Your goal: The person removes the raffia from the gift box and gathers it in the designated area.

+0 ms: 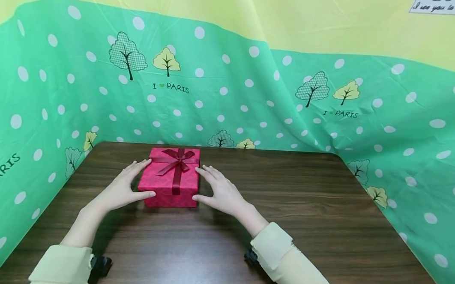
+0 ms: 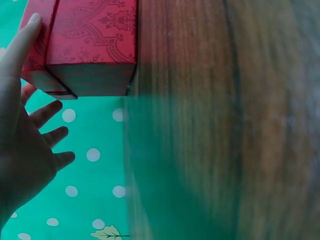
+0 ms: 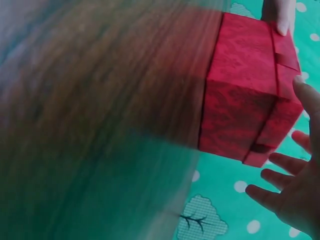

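A red gift box (image 1: 157,178) with a darker patterned print stands on the table, its lid on. A dark red ribbon with a bow (image 1: 179,161) crosses the lid. On the box's left is my left hand (image 1: 118,191), its thumb at the lid's front corner and its fingers spread toward the far left side. My right hand (image 1: 223,193) is at the opposite side with spread fingers, its thumb near the front right corner. In the left wrist view the thumb (image 2: 22,45) lies along the lid. Whether the right fingertips touch the box (image 3: 240,80) I cannot tell.
The dark wood-grain table (image 1: 292,207) extends to the right and in front of the box. Green and yellow cloth (image 1: 229,103) with white dots and printed trees hangs behind it and at both sides. The box stands near the table's back edge.
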A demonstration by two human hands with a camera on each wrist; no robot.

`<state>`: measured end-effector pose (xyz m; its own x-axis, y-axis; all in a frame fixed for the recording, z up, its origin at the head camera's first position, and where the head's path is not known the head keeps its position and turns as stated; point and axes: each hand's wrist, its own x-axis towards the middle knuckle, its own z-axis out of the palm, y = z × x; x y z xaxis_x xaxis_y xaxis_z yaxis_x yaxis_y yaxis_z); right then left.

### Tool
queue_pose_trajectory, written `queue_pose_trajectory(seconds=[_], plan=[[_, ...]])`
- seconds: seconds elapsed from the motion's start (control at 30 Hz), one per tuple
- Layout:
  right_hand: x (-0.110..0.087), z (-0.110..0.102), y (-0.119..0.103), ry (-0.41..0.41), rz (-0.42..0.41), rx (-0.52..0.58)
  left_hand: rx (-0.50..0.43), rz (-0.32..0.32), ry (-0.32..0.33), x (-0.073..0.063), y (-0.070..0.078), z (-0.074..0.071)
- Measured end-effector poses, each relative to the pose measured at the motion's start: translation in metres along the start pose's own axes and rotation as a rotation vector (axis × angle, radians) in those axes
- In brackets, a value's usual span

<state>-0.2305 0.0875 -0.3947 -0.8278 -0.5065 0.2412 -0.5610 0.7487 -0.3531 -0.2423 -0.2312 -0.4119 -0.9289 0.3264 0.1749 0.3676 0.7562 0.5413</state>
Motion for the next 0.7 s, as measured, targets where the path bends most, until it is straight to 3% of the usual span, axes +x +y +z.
queue_pose_trajectory(seconds=[0.23, 0.7], plan=[[0.005, 0.008, 0.0, -0.03, 0.011, 0.035, -0.054, -0.036, -0.034, 0.001, 0.002, 0.001], [0.01, 0.012, 0.005, -0.005, -0.055, 0.074, -0.132, -0.018, 0.002, 0.001, 0.0, 0.002]])
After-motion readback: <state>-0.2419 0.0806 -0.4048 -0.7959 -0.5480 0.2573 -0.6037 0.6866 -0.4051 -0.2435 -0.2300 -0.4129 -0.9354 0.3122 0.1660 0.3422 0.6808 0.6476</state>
